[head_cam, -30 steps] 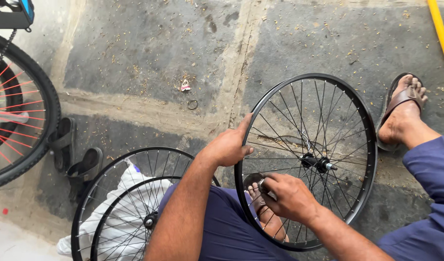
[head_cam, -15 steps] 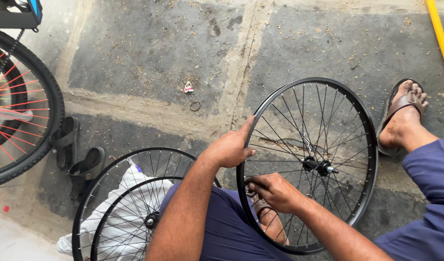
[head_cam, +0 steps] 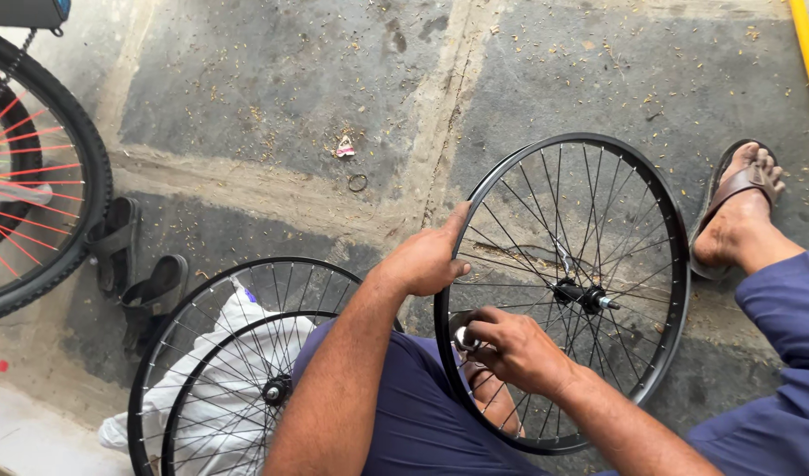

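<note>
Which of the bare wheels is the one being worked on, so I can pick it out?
Start at the sandalled foot on the right. Beside it stands a black spoked wheel, with the left hand on its rim and the right hand at the spokes. Unlike the two stacked wheels at lower left, it stands alone over the person's lap.

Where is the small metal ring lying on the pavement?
In the head view the small metal ring lies on the concrete upper centre, just below a scrap of litter and left of the black wheel rim the left hand grips.
</note>
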